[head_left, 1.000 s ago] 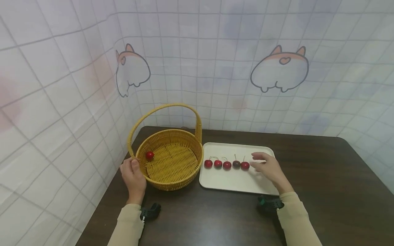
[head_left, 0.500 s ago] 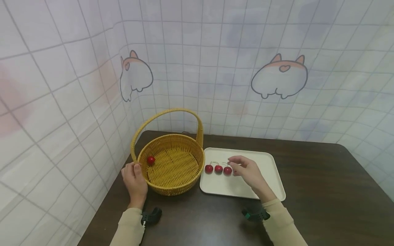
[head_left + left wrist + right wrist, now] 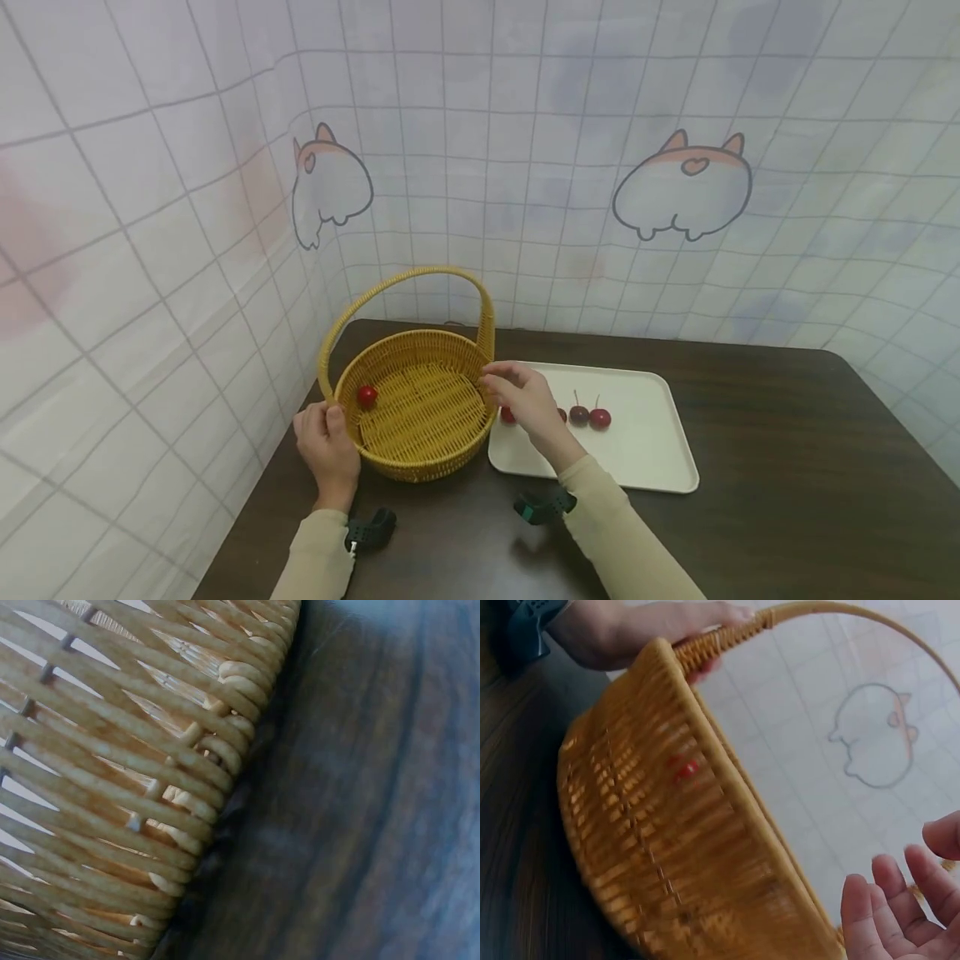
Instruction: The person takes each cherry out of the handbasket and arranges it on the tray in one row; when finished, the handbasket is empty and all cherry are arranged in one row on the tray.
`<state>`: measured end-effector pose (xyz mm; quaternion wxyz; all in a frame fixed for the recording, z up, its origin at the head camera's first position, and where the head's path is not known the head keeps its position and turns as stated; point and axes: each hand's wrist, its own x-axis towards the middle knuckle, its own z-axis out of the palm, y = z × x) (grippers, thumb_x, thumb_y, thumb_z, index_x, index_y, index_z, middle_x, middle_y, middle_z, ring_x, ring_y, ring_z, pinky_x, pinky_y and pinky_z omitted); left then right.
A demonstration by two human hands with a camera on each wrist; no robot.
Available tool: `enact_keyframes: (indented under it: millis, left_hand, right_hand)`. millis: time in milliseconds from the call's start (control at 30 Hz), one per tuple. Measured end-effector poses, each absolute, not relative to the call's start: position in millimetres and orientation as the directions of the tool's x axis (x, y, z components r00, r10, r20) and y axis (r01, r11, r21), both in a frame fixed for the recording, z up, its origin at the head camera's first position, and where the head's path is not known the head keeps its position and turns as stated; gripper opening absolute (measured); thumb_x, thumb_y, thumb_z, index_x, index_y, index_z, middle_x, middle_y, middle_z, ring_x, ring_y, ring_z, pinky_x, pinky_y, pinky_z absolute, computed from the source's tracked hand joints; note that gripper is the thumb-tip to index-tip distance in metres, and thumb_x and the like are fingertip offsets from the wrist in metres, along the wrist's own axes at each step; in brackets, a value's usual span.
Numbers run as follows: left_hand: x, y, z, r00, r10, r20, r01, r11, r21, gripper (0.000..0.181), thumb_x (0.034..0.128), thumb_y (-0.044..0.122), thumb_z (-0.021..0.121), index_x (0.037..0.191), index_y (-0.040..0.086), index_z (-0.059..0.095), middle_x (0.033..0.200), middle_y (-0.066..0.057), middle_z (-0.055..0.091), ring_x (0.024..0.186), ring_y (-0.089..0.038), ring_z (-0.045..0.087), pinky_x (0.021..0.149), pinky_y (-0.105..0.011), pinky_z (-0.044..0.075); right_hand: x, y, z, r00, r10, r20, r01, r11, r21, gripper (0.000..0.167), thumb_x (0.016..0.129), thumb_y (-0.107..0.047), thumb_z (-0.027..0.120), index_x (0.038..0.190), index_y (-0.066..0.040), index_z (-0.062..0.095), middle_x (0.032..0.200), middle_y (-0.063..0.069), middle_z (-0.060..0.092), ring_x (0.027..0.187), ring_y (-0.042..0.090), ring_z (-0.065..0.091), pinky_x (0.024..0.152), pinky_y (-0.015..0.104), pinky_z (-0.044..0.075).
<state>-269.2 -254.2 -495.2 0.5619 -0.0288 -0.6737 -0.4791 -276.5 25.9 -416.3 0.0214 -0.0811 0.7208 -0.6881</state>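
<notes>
My left hand (image 3: 327,446) grips the yellow wicker basket (image 3: 416,454) at its left side, where the tall handle (image 3: 408,275) meets the rim. The right wrist view also shows those fingers wrapped around the handle's base. One red cherry (image 3: 367,397) lies inside the basket, at the left. With nothing in its fingers, my right hand (image 3: 528,408) hovers by the basket's right rim; whether it touches is unclear. In the right wrist view its fingers (image 3: 889,900) are loosely bent and apart. Cherries with stems (image 3: 600,418) sit in a row on the white tray (image 3: 645,454), partly hidden behind the right hand.
The dark wooden table (image 3: 765,433) extends right of the tray and in front of it. A gridded cloth wall (image 3: 555,192) with cartoon animals stands behind and along the left. Black bands (image 3: 371,529) sit at both wrists.
My right hand has moved left, from the row's right end over the tray to the basket's right rim. The left hand stays on the basket; the head view has shifted slightly.
</notes>
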Motion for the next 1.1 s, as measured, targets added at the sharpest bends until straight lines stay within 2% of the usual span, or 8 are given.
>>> enact_keyframes:
  millis: [133,233,333,433,633,767,867,1100]
  left_hand:
    - [-269.1,-255.9,-495.4,-0.359,-0.489,0.795,0.581,0.550,0.600,0.063,0.0980,0.053,0.049,0.071,-0.003,0.055,0.065,-0.016,0.051,0.076,-0.010,0.038,0.073,-0.035,0.027]
    - [-269.8,-255.8,-496.1,-0.364,-0.486,0.794,0.580,0.549,0.602,0.061,0.0981,0.052,0.049,0.071,-0.003,0.055,0.065,-0.016,0.050,0.076,-0.010,0.038,0.073,-0.036,0.027]
    - [-269.9,-255.5,-496.8,-0.375,-0.489,0.788,0.574,0.544,0.611,0.060,0.0983,0.051,0.050,0.071,-0.002,0.055,0.065,-0.016,0.049,0.076,-0.010,0.038,0.073,-0.036,0.026]
    - [-269.3,-255.6,-497.4,-0.380,-0.493,0.783,0.568,0.544,0.618,0.059,0.0985,0.050,0.049,0.071,-0.002,0.054,0.065,-0.016,0.049,0.076,-0.011,0.037,0.072,-0.035,0.026]
    - [-269.2,-257.4,-497.6,-0.378,-0.499,0.780,0.567,0.542,0.621,0.058,0.0989,0.048,0.050,0.071,-0.003,0.054,0.065,-0.016,0.049,0.075,-0.014,0.038,0.072,-0.035,0.027]
    - [-268.1,-259.8,-497.6,-0.383,-0.506,0.773,0.554,0.544,0.630,0.059,0.0987,0.049,0.049,0.070,-0.002,0.053,0.064,-0.014,0.048,0.075,-0.014,0.038,0.072,-0.034,0.027]
    - [-266.9,-259.2,-497.4,-0.388,-0.506,0.770,0.546,0.547,0.635,0.059,0.0984,0.051,0.049,0.070,0.000,0.053,0.064,-0.012,0.046,0.075,-0.014,0.037,0.071,-0.034,0.026]
    - [-266.2,-257.9,-495.7,-0.390,-0.493,0.778,0.563,0.540,0.625,0.052,0.0993,0.044,0.050,0.070,0.001,0.051,0.063,-0.011,0.046,0.074,-0.017,0.037,0.072,-0.033,0.026]
  right_hand:
    - [-283.7,5.3,-415.4,-0.974,-0.206,0.096,-0.098,-0.002,-0.995,0.028,0.096,-0.018,0.063,0.116,0.001,0.064,0.118,0.020,0.063,0.096,0.020,0.066,0.089,0.042,0.052]
    - [-287.9,-7.7,-414.1,-0.964,-0.247,0.096,-0.099,-0.002,-0.995,0.029,0.096,-0.017,0.062,0.118,0.003,0.062,0.122,0.023,0.060,0.103,0.023,0.064,0.091,0.042,0.051]
    - [-291.0,-20.5,-412.7,-0.960,-0.271,0.074,-0.093,0.058,-0.994,0.028,0.097,-0.018,0.061,0.119,-0.001,0.063,0.121,0.018,0.062,0.108,0.029,0.063,0.092,0.043,0.051]
    - [-293.5,-34.6,-412.8,-0.957,-0.285,0.045,-0.081,0.118,-0.990,0.027,0.097,-0.019,0.061,0.119,-0.003,0.064,0.118,0.011,0.064,0.109,0.028,0.062,0.092,0.043,0.051]
    - [-299.4,-69.3,-411.6,-0.955,-0.297,0.019,-0.068,0.153,-0.986,0.024,0.095,-0.018,0.062,0.115,-0.005,0.065,0.114,0.007,0.064,0.105,0.027,0.063,0.089,0.044,0.052]
    - [-306.3,-90.3,-414.2,-0.950,-0.312,0.013,-0.086,0.221,-0.972,0.021,0.094,-0.020,0.064,0.112,-0.010,0.066,0.109,0.003,0.066,0.101,0.028,0.065,0.081,0.037,0.054]
    - [-312.2,-98.5,-419.8,-0.953,-0.304,-0.013,-0.068,0.255,-0.965,0.025,0.094,-0.021,0.065,0.115,-0.008,0.066,0.107,0.001,0.066,0.098,0.025,0.065,0.077,0.033,0.054]
    - [-318.7,-104.2,-430.3,-0.956,-0.277,-0.099,0.029,0.245,-0.969,0.033,0.095,-0.023,0.064,0.122,-0.005,0.063,0.110,0.005,0.066,0.101,0.034,0.064,0.084,0.045,0.052]
